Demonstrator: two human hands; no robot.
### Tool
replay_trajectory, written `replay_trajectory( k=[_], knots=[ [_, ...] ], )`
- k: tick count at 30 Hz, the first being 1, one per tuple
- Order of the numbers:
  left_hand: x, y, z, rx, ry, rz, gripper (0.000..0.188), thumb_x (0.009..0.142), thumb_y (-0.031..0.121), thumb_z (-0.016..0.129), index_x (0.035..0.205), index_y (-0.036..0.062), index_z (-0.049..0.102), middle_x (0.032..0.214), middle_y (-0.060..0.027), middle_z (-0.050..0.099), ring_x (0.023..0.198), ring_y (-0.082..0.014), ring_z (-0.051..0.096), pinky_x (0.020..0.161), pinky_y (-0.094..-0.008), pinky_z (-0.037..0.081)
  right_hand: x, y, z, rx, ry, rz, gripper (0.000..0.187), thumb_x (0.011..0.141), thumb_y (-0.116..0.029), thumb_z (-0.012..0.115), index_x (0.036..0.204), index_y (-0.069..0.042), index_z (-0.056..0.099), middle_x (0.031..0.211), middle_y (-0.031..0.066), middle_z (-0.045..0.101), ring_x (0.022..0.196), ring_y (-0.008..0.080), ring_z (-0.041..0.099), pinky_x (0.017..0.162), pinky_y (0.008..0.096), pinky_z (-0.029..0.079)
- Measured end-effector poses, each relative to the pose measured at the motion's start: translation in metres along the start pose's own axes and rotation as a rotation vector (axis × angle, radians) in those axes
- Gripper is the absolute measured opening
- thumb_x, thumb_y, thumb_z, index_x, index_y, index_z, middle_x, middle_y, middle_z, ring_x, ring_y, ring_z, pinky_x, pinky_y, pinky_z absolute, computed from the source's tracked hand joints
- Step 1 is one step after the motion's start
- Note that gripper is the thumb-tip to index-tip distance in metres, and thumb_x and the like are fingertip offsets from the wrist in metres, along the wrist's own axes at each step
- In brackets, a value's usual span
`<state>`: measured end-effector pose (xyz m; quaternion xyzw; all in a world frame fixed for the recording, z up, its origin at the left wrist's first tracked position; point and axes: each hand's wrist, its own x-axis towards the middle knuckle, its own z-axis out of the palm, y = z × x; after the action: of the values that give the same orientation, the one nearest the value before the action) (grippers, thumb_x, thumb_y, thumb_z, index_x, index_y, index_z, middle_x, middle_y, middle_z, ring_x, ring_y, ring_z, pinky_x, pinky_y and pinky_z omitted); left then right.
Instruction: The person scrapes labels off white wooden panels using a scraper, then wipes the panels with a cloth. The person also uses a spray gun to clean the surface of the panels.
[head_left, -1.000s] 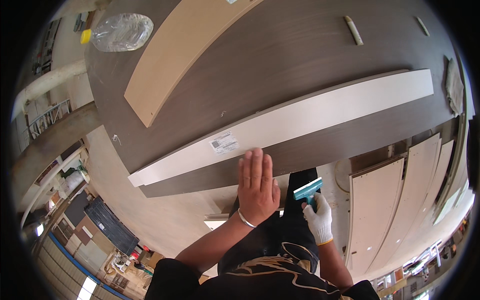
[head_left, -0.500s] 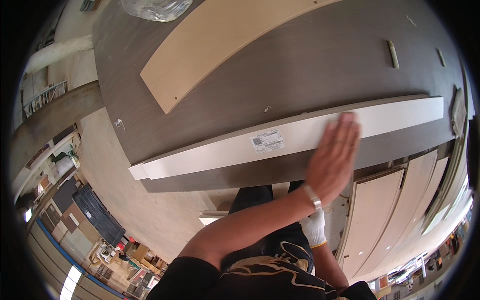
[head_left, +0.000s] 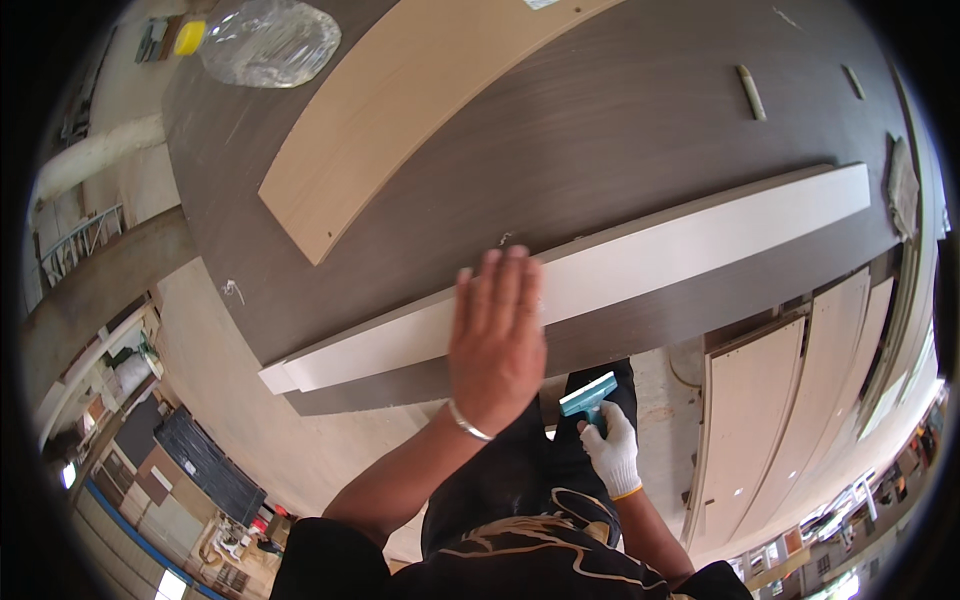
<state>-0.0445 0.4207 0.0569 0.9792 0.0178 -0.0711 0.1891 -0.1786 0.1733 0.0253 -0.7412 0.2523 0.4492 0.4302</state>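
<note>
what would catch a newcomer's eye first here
The bare left hand, fingers spread flat on a long white panel running across the dark wood-grain table. Just below, at the table edge, the white-gloved right hand grips a teal scraper. A pale board lies farther back.

The bare left hand is lying flat on a long white board across the middle of the frame. Lower down, the gloved right hand is holding a small teal scraper. A tan board is lying at the top on the dark table.
</note>
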Motion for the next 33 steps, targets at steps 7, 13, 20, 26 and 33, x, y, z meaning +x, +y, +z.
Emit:
replay_trajectory(
  k=[7, 13, 20, 26, 33],
  knots=[
    [-0.006, -0.007, -0.001, 0.034, 0.060, -0.015, 0.082, 0.084, 0.016, 0.079, 0.155, -0.0016, 0.042, 0.154, -0.0218, 0.048, 0.141, -0.0428, 0.044, 0.121, -0.0575, 0.032, -0.008, -0.004, 0.010, 0.057, -0.021, 0.037, 0.038, 0.088, -0.023, 0.074, 0.117, 0.001, 0.066, 0.094, 0.0195, 0.072, 0.084, 0.0303, 0.072, 0.078, 0.0381, 0.055],
    [0.017, -0.001, -0.002, 0.006, 0.034, 0.013, 0.090, 0.069, 0.017, 0.092, 0.146, -0.0019, 0.051, 0.123, -0.0185, 0.058, 0.112, -0.0375, 0.055, 0.097, -0.0506, 0.047, -0.009, 0.006, 0.014, 0.024, 0.035, 0.072, 0.042, 0.088, -0.026, 0.073, 0.119, 0.000, 0.065, 0.099, 0.0213, 0.072, 0.090, 0.0357, 0.072, 0.081, 0.0412, 0.055],
    [0.036, -0.025, -0.045, -0.104, -0.045, 0.314, 0.060, 0.074, 0.008, 0.081, 0.132, 0.0036, 0.065, 0.102, -0.0125, 0.063, 0.085, -0.0336, 0.062, 0.077, -0.0421, 0.054, -0.015, 0.008, 0.014, 0.020, 0.071, -0.027, 0.044, 0.087, -0.028, 0.074, 0.120, -0.002, 0.065, 0.101, 0.0225, 0.073, 0.095, 0.0390, 0.072, 0.083, 0.0450, 0.056],
    [0.063, -0.053, -0.076, -0.481, -0.626, -0.108, 0.031, 0.092, 0.026, 0.078, 0.107, 0.0005, 0.067, 0.076, -0.0041, 0.061, 0.070, -0.0179, 0.057, 0.071, -0.0317, 0.050, -0.018, 0.010, 0.015, 0.029, 0.136, -0.058, 0.046, 0.086, -0.030, 0.075, 0.122, -0.003, 0.065, 0.098, 0.0213, 0.073, 0.093, 0.0405, 0.072, 0.082, 0.0462, 0.056],
    [0.078, -0.083, -0.053, -0.743, -0.733, -0.290, 0.044, 0.108, 0.042, 0.059, 0.095, 0.0001, 0.065, 0.078, 0.0054, 0.052, 0.075, -0.0061, 0.043, 0.068, -0.0255, 0.039, -0.019, 0.027, 0.017, 0.113, 0.167, -0.093, 0.049, 0.086, -0.031, 0.077, 0.123, -0.002, 0.065, 0.096, 0.0215, 0.073, 0.091, 0.0406, 0.072, 0.081, 0.0471, 0.056]
  ],
)
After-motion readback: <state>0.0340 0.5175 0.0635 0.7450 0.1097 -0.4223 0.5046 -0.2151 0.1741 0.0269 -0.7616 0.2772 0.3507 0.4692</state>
